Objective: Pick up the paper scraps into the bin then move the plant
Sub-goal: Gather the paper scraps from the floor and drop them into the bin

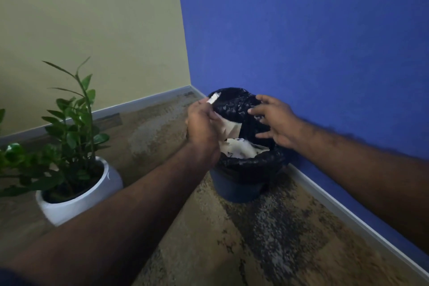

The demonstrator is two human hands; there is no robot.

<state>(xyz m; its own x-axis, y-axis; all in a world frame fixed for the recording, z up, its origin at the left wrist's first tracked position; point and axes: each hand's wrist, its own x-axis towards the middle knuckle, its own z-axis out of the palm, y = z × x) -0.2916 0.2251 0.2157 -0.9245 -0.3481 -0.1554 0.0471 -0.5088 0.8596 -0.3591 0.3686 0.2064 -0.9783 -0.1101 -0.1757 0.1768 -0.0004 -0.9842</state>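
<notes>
The blue wall (313,30) and the pale green wall (92,18) meet in a corner, and a mottled brown carpet (220,239) covers the floor below them. To the left, the plant (74,127) stands upright in a round white pot (92,195) on the carpet, its stems rising vertically and its leaves spreading leftward out of view; it sits well apart from the bin. The bin (234,187), a dark blue tub lined with a black bag (241,104) whose edge folds over the rim, stands upright in the corner against the blue wall, its mouth facing up. Inside it lie pale paper scraps (239,150), crumpled in a heap near the front of the opening. The left hand (204,127) is over the bin's left rim, fingers curled around a paper piece (229,129) that hangs down into the mouth, with a small white corner sticking out above the knuckles. The right hand (276,123) hovers over the right side of the opening, fingers spread wide and holding nothing. No writing or label is readable on anything.
</notes>
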